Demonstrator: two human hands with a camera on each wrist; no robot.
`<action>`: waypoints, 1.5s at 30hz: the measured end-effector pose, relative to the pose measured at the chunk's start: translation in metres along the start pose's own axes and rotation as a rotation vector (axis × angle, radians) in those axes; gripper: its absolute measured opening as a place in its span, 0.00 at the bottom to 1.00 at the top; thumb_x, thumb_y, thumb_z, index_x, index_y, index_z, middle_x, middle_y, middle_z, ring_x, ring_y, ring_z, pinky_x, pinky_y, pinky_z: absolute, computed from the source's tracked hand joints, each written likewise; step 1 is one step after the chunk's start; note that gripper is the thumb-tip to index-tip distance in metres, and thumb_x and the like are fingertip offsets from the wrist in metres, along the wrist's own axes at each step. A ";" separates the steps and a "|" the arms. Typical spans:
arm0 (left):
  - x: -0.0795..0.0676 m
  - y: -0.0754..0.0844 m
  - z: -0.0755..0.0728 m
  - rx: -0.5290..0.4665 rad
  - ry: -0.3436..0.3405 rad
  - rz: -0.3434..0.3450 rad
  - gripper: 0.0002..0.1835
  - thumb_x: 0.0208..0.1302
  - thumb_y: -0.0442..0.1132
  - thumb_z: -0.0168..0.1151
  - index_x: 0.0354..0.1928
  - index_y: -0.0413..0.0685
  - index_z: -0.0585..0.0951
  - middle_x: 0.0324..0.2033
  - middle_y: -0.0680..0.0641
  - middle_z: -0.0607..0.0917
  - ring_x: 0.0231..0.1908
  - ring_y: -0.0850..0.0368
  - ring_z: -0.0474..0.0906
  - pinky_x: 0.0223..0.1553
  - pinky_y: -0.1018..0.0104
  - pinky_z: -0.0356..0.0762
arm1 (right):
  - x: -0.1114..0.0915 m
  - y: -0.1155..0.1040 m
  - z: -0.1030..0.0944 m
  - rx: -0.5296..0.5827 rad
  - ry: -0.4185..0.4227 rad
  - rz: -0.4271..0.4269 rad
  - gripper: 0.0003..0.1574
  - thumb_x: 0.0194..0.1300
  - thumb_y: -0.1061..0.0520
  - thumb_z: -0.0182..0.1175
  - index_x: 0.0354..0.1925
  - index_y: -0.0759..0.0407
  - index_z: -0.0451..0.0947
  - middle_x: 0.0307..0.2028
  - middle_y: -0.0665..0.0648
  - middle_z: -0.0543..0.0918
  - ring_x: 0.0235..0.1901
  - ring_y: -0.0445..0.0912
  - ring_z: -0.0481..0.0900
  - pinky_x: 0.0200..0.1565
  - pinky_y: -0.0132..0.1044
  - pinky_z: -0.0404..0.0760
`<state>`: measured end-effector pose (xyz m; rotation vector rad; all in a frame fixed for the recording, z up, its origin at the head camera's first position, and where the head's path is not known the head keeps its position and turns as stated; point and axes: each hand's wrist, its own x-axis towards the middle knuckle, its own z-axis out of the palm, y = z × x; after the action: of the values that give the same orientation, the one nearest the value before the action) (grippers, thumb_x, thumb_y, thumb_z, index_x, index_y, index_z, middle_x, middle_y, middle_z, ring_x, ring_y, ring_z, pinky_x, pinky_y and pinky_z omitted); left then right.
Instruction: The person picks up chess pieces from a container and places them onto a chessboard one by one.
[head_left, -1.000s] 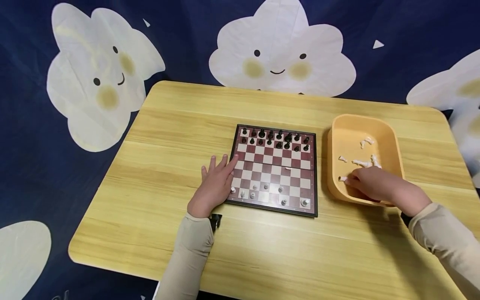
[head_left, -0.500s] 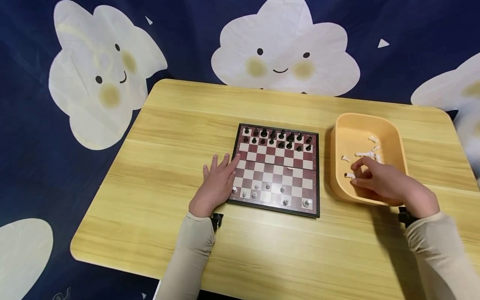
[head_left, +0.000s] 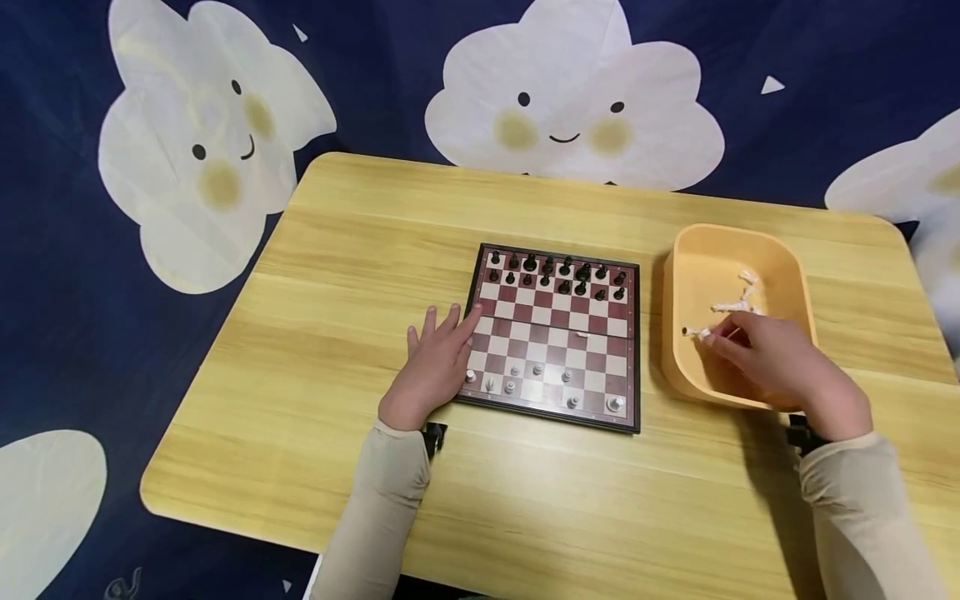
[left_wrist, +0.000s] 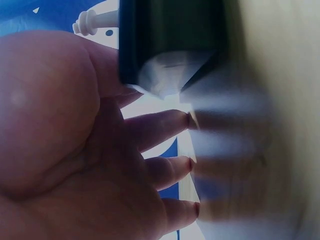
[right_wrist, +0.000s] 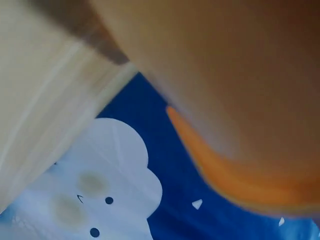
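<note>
My left hand [head_left: 427, 371] lies spread at the left edge of the chessboard [head_left: 536, 317], its index finger touching the frame. In the left wrist view, its fingers [left_wrist: 167, 172] extend toward the tabletop beside the board's dark edge [left_wrist: 172, 35], and a white chess piece [left_wrist: 97, 21] stands above. My right hand [head_left: 780, 358] reaches into the orange bin [head_left: 667, 350], where thumb and index fingertips pinch a white chess piece [head_left: 691, 332]. Several other white pieces [head_left: 731, 307] lie near its knuckles. The right wrist view holds mostly blurred skin and the bin's rim [right_wrist: 235, 187].
Black chess pieces [head_left: 564, 286] stand in two rows along the board's far side. Several white ones [head_left: 537, 369] stand on the near half, and a small pale bit [head_left: 582, 335] lies by the fold. Beneath everything is a wooden table [head_left: 322, 317]; a cloud-print cloth [head_left: 375, 83] hangs behind.
My right hand's thumb and index finger, first low in the bin and then parted, have closed on a white piece and shifted it slightly toward the far side. My left hand stays put.
</note>
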<state>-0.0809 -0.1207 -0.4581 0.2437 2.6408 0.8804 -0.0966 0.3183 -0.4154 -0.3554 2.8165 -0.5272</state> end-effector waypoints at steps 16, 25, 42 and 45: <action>-0.001 0.001 0.000 -0.007 0.007 0.010 0.29 0.84 0.40 0.41 0.83 0.59 0.57 0.80 0.38 0.53 0.80 0.34 0.31 0.73 0.30 0.27 | -0.036 -0.050 -0.047 0.091 0.368 -0.011 0.05 0.70 0.56 0.68 0.43 0.52 0.88 0.25 0.43 0.84 0.24 0.25 0.73 0.28 0.24 0.65; -0.001 -0.001 -0.001 0.017 -0.001 0.002 0.30 0.84 0.40 0.41 0.83 0.58 0.56 0.80 0.37 0.53 0.80 0.34 0.31 0.73 0.29 0.28 | -0.047 -0.083 -0.044 0.075 0.357 -0.321 0.19 0.58 0.66 0.75 0.42 0.43 0.91 0.34 0.40 0.88 0.29 0.25 0.77 0.32 0.19 0.73; 0.000 0.002 -0.002 0.013 -0.006 0.000 0.29 0.84 0.41 0.40 0.83 0.59 0.56 0.80 0.38 0.53 0.80 0.34 0.31 0.73 0.30 0.28 | -0.024 -0.109 -0.010 0.100 0.210 -0.562 0.22 0.56 0.71 0.74 0.45 0.49 0.90 0.42 0.41 0.90 0.41 0.37 0.86 0.46 0.21 0.76; -0.001 0.002 -0.002 0.009 -0.005 0.001 0.29 0.84 0.41 0.40 0.83 0.59 0.56 0.80 0.38 0.53 0.80 0.34 0.31 0.73 0.30 0.27 | -0.021 -0.112 -0.006 0.106 0.175 -0.536 0.20 0.57 0.69 0.74 0.44 0.48 0.90 0.41 0.40 0.89 0.39 0.36 0.85 0.41 0.26 0.80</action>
<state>-0.0810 -0.1207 -0.4551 0.2492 2.6411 0.8667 -0.0570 0.2245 -0.3634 -1.1047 2.8251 -0.8444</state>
